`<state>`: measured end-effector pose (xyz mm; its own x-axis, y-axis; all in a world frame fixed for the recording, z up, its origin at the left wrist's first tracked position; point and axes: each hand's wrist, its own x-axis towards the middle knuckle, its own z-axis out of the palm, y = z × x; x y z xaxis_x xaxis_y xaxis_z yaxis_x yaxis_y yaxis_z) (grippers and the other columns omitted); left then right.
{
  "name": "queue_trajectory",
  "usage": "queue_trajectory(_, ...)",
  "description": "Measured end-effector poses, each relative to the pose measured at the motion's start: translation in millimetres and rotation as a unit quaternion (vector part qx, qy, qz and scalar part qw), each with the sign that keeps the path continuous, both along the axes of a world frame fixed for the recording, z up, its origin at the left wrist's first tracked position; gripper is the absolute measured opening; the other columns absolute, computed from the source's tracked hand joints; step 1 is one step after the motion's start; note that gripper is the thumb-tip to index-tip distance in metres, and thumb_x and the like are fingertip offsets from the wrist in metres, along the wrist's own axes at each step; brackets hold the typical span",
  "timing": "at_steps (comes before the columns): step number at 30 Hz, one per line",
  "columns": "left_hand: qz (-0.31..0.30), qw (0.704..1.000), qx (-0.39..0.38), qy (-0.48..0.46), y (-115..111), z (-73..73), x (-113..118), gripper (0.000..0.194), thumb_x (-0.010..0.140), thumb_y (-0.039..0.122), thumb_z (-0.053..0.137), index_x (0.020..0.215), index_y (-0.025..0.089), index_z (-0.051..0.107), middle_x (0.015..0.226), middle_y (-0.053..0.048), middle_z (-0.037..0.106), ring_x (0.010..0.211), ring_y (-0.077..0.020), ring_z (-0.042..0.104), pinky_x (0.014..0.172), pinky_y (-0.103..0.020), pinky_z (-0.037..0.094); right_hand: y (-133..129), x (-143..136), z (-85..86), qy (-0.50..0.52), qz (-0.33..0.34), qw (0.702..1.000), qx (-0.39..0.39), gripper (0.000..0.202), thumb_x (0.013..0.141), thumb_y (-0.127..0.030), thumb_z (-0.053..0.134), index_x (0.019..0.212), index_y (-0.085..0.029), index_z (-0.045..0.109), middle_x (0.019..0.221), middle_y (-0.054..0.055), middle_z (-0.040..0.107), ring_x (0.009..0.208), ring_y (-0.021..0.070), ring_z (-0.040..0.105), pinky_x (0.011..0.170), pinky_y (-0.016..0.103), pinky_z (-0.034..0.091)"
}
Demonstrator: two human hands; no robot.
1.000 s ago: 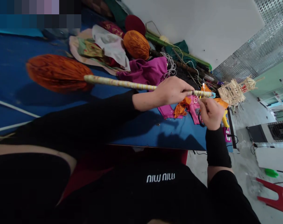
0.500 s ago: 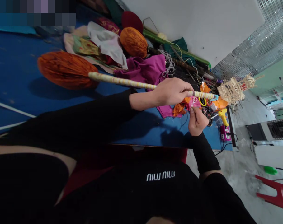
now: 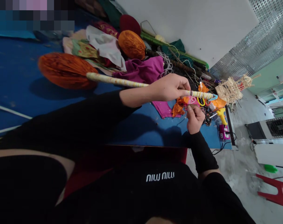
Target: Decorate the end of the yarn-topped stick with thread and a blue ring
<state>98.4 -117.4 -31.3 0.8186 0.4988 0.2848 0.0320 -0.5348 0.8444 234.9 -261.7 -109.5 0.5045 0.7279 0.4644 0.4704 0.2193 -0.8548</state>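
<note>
A long stick [image 3: 118,81] wrapped in pale yellow patterned strips lies across the view, a bulky orange cloth bundle [image 3: 64,70] at its left end. My left hand [image 3: 170,87] is closed over the stick near its right end, thumb and fingertips by a narrow dark band. Part of the stick is hidden behind that hand. Just below it, my right hand [image 3: 195,118] is closed in a pinch on a thin white string [image 3: 192,100] that runs up toward the stick. A light blue loop [image 3: 213,97] sits at the stick's right tip.
Behind lie purple cloth [image 3: 143,70], a second orange bundle [image 3: 132,44], grey cord [image 3: 167,63] and a green pole [image 3: 174,48]. Right of my hands are yellow-handled scissors [image 3: 200,102], a yellow glue gun [image 3: 222,116], a purple power strip [image 3: 224,132] and a wooden stick structure [image 3: 228,90].
My left index finger has lifted and bent above the stick, and the fingertips sit slightly further left. My right hand has shifted a little left and up with the string.
</note>
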Motion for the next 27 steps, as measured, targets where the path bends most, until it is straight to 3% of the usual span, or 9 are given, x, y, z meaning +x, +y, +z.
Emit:
queue_trajectory(4, -0.044, 0.999, -0.024, 0.011, 2.4, 3.9, -3.9, 0.021, 0.083, 0.025, 0.063, 0.095, 0.012, 0.074, 0.081, -0.006, 0.077, 0.070, -0.0138, 0.068, 0.067, -0.024, 0.050, 19.2, 13.1, 0.7, 0.120, 0.053, 0.991, -0.029, 0.044, 0.079, -0.064, 0.073, 0.074, -0.022, 0.063, 0.049, -0.010, 0.033, 0.042, 0.0061, 0.026, 0.044, 0.024, 0.027)
queue_trajectory(8, -0.075, 0.996, -0.044, 0.022, 4.0, 2.9, -3.2, 0.021, 0.083, 0.028, 0.065, 0.094, 0.013, 0.075, 0.086, -0.007, 0.079, 0.076, -0.0157, 0.072, 0.069, -0.024, 0.051, 35.6, 33.1, 15.7, 0.119, 0.044, 0.991, -0.046, 0.046, 0.072, -0.064, 0.076, 0.068, -0.022, 0.057, 0.049, -0.010, 0.035, 0.043, 0.0055, 0.027, 0.043, 0.023, 0.025)
queue_trajectory(12, -0.089, 0.992, -0.074, 0.043, 2.5, 3.2, -2.8, 0.024, 0.083, 0.029, 0.065, 0.094, 0.014, 0.079, 0.079, -0.007, 0.077, 0.069, -0.0150, 0.066, 0.067, -0.026, 0.049, 47.2, 52.1, 33.6, 0.036, 0.079, 0.994, -0.068, 0.035, 0.074, -0.054, 0.075, 0.072, -0.022, 0.063, 0.060, -0.005, 0.053, 0.054, 0.0084, 0.044, 0.051, 0.024, 0.039)
queue_trajectory(16, -0.101, 0.990, -0.075, 0.064, 1.1, 3.1, -4.0, 0.028, 0.082, 0.029, 0.063, 0.096, 0.016, 0.083, 0.064, -0.003, 0.070, 0.053, -0.0119, 0.051, 0.059, -0.027, 0.042, 56.8, 65.8, 53.3, 0.009, 0.160, 0.983, -0.094, 0.038, 0.069, -0.054, 0.080, 0.063, -0.020, 0.063, 0.062, -0.003, 0.059, 0.057, 0.0091, 0.050, 0.055, 0.026, 0.044)
queue_trajectory(21, -0.117, 0.991, -0.054, 0.030, 3.1, -8.8, 1.6, 0.028, 0.081, 0.033, 0.063, 0.089, 0.017, 0.085, 0.064, -0.003, 0.071, 0.054, -0.0112, 0.052, 0.056, -0.024, 0.040, 62.0, 76.0, 83.9, -0.058, 0.267, 0.948, -0.162, 0.031, 0.067, -0.044, 0.088, 0.064, -0.019, 0.070, 0.062, -0.003, 0.064, 0.056, 0.0082, 0.052, 0.057, 0.025, 0.044)
queue_trajectory(24, -0.121, 0.991, -0.038, 0.045, 3.4, -15.9, 6.9, 0.031, 0.079, 0.035, 0.062, 0.088, 0.016, 0.084, 0.072, -0.003, 0.074, 0.061, -0.0119, 0.058, 0.060, -0.023, 0.042, 63.9, 76.9, 102.6, -0.164, 0.291, 0.927, -0.172, 0.030, 0.074, -0.042, 0.085, 0.063, -0.019, 0.070, 0.062, -0.003, 0.064, 0.056, 0.0087, 0.052, 0.058, 0.026, 0.043)
queue_trajectory(27, -0.105, 0.992, -0.020, 0.062, 2.1, -17.9, 10.1, 0.029, 0.077, 0.030, 0.059, 0.086, 0.015, 0.083, 0.070, -0.002, 0.073, 0.062, -0.0116, 0.058, 0.061, -0.022, 0.042, 63.2, 73.0, 118.8, -0.289, 0.308, 0.887, -0.185, 0.026, 0.081, -0.038, 0.080, 0.065, -0.019, 0.071, 0.065, -0.003, 0.066, 0.058, 0.0089, 0.052, 0.061, 0.027, 0.042)
